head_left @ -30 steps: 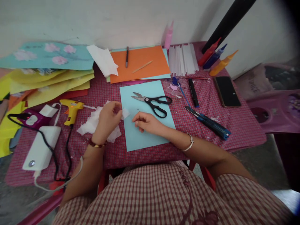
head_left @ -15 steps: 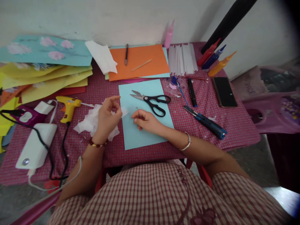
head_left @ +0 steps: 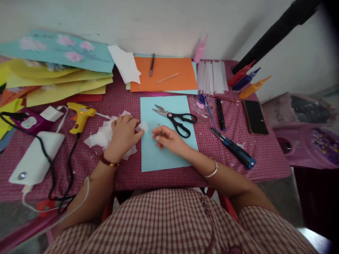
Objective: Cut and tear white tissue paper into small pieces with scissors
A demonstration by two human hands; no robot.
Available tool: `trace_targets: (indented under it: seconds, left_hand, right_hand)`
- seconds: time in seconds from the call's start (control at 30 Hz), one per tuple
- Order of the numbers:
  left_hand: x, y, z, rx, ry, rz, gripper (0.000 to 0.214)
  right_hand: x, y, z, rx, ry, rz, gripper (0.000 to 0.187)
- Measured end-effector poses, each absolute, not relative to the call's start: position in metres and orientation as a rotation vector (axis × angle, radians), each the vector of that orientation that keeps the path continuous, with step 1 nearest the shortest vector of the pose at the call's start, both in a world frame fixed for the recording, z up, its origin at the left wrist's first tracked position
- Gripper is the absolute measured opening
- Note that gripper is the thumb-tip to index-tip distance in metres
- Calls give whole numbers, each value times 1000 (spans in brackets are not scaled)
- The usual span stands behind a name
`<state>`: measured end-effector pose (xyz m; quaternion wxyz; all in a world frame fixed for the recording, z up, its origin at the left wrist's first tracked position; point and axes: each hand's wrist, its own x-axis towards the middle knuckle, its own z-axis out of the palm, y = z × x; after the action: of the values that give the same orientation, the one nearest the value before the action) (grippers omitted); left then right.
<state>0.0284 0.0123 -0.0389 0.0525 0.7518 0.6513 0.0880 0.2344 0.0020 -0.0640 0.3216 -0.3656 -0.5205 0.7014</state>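
My left hand (head_left: 124, 133) is over a pile of thin white paper pieces (head_left: 102, 134), palm down. Its fingers are bent and the thumb stands apart, close to a small white paper piece (head_left: 143, 126) at the left edge of the light blue sheet (head_left: 159, 157). Above that sheet my right hand (head_left: 169, 139) has its fingers curled in, thumb near the index finger. A tiny thin dark bit shows by these fingertips, too small to name. Black-handled scissors (head_left: 176, 118) lie partly spread on the sheet, beyond my right hand.
Left are a yellow glue gun (head_left: 81, 114), a white power bank (head_left: 38, 158) and cables. Stacked coloured papers (head_left: 66, 84) and an orange sheet (head_left: 169, 77) lie behind. A cutter knife (head_left: 235, 150), black marker (head_left: 220, 113), phone (head_left: 255, 117) and paint bottles (head_left: 246, 78) are right.
My left hand has turned palm down and lowered to the paper pieces, its fingers no longer raised. My right hand keeps nearly the same pose. The whole view has shifted slightly.
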Motion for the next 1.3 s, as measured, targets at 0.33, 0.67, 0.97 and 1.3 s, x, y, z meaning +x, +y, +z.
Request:
trace_targets:
  seconds: [0.33, 0.67, 0.97, 1.3]
  left_hand:
    - [40, 29, -52, 2019, 1686, 768, 9]
    - [48, 0, -33, 1271, 1131, 859, 21]
    - [57, -10, -40, 1390, 932, 721, 48]
    - [55, -7, -33, 1235, 1147, 828, 17]
  right_hand:
    - [234, 0, -66, -1023, -1399, 1810, 22]
    - [234, 1, -68, -890, -1295, 1829, 49]
    - [233, -2, -65, -983, -1333, 1728, 34]
    - [234, 2, -69, -981, -1150, 1606, 31]
